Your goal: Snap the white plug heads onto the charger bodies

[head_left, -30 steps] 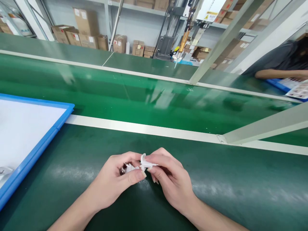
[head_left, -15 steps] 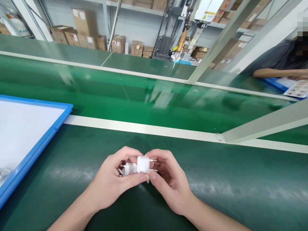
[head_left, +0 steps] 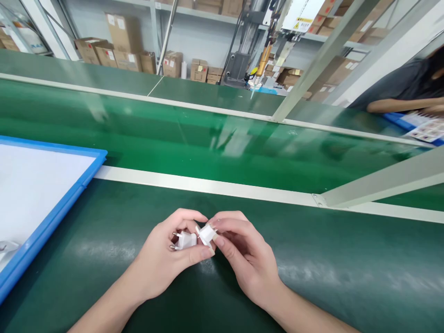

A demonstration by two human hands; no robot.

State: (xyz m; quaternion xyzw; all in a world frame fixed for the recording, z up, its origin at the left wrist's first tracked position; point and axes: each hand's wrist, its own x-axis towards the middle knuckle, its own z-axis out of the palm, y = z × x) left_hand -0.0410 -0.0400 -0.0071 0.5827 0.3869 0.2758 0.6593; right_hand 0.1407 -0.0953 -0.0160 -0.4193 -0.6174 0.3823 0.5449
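Low in the middle of the head view, my left hand is closed round a small white plug part with metal pins. My right hand pinches a second white plug piece between thumb and fingers, tilted and touching the first part. Both hands hover just above the dark green work surface.
A blue-rimmed tray with a white floor lies at the left. Behind a pale rail runs a glossy green conveyor belt. A metal brace slants in at the right. Another person's arm rests at the far right. Cardboard boxes fill shelves behind.
My right hand turned the white plug piece: its two pins pointed right half a second ago, now it sits tilted against the part in my left hand. Both hands stayed in place.
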